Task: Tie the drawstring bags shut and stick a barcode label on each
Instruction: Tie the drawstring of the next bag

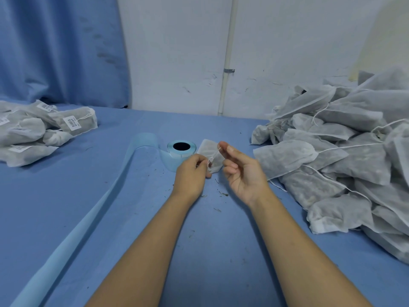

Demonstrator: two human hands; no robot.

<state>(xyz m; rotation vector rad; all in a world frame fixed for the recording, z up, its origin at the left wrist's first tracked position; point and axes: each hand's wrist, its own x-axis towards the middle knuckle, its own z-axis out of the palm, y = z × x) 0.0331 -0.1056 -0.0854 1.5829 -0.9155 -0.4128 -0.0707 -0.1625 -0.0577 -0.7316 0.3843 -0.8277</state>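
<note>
A small grey mesh drawstring bag [209,149] lies on the blue table in front of me. My left hand [191,171] pinches its white drawstring [213,156] close to the bag's neck. My right hand [240,168] is palm up, its index finger and thumb pinching the string's other end just above the bag. The string runs taut between the two hands. A blue roll of barcode labels [181,149] stands just left of the bag, behind my left hand.
A tall heap of unlabelled grey bags [345,156] fills the right side. Labelled, tied bags [39,129] pile at the far left. A long strip of blue backing paper [88,213] trails from the roll toward the near left edge. Small crumbs dot the cloth.
</note>
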